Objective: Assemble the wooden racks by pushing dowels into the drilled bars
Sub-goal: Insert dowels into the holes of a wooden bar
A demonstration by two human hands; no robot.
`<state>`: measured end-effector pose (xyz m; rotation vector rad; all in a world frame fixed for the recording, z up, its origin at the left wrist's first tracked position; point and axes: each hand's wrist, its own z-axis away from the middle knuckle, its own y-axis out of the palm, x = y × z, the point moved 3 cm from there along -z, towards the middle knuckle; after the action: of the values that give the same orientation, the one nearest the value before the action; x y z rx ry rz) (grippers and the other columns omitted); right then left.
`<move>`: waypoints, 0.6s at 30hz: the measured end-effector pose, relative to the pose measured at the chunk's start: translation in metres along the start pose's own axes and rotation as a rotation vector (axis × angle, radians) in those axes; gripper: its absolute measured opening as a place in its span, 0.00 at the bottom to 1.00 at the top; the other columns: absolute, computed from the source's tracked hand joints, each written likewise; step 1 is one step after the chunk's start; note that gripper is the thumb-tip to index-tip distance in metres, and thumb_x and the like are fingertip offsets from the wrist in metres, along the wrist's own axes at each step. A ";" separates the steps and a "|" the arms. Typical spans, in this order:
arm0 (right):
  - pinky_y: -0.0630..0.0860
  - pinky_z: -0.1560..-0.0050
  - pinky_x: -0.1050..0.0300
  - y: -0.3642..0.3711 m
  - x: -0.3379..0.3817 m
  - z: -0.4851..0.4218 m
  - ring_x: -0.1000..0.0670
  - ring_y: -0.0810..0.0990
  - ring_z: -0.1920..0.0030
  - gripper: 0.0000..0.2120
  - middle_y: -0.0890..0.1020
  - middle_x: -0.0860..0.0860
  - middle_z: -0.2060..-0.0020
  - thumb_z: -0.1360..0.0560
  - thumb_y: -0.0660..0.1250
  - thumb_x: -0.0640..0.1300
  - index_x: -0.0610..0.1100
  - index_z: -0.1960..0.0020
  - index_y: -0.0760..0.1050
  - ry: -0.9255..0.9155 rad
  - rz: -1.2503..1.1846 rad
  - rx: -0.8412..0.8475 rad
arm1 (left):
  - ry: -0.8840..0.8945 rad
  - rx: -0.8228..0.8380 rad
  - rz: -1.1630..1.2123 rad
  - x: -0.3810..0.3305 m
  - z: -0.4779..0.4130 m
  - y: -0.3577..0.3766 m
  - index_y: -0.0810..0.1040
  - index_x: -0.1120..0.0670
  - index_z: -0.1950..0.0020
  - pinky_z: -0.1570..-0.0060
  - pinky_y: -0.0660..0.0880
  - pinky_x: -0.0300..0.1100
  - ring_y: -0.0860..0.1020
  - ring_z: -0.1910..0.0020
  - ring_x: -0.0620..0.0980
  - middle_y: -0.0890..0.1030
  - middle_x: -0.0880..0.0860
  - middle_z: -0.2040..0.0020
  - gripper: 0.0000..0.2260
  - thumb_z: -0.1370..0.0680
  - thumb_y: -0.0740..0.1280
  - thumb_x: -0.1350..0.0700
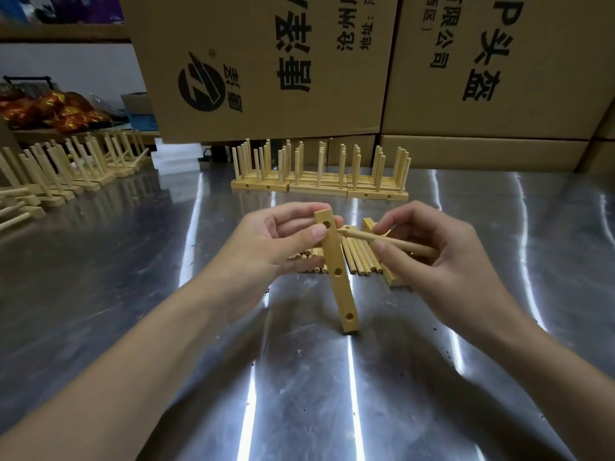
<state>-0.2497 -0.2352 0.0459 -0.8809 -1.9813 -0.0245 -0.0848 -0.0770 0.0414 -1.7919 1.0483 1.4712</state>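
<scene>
On a shiny steel table (133, 294) backed by cardboard boxes (266, 61), finished racks (319, 174) stand behind, while the left hand (283, 237) pinches a drilled bar (337, 277) upright on the table, and the right hand (432, 257) clamps a dowel (392, 242) aimed beside its top hole.

- Left box (266, 61), back of the table: large black Chinese characters printed sideways, cut off at the top edge; "唐" reads clearly, and smaller print includes "沧州" and "地址:".
- Same box: round black logo (200, 86) with "®" beside it.
- Right box (499, 61): sideways black print, "限公司" and large "P头盔".
</scene>
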 end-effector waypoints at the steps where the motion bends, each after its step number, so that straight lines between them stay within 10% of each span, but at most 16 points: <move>1: 0.72 0.67 0.61 0.002 0.001 0.000 0.51 0.77 0.67 0.04 0.81 0.48 0.65 0.22 0.74 0.44 0.49 0.48 0.81 -0.022 0.017 -0.004 | -0.006 0.010 0.033 0.003 0.000 0.002 0.80 0.56 0.32 0.41 0.83 0.56 0.86 0.39 0.57 0.87 0.56 0.39 0.15 0.19 0.71 0.61; 9: 0.74 0.69 0.46 0.003 0.007 0.002 0.47 0.74 0.69 0.03 0.76 0.48 0.68 0.22 0.74 0.47 0.51 0.49 0.80 -0.082 0.132 -0.049 | -0.020 0.099 0.194 0.012 -0.002 0.011 0.83 0.55 0.32 0.45 0.84 0.55 0.84 0.36 0.60 0.85 0.61 0.37 0.16 0.19 0.72 0.59; 18: 0.63 0.69 0.67 0.000 0.019 0.003 0.52 0.72 0.71 0.06 0.75 0.55 0.70 0.22 0.72 0.54 0.52 0.51 0.81 -0.134 0.415 -0.105 | 0.018 0.083 0.120 0.009 -0.002 0.009 0.85 0.50 0.32 0.48 0.83 0.45 0.86 0.44 0.51 0.88 0.56 0.42 0.17 0.21 0.73 0.54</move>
<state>-0.2579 -0.2231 0.0584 -1.3781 -1.8952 0.1742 -0.0913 -0.0850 0.0335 -1.7129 1.2264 1.4613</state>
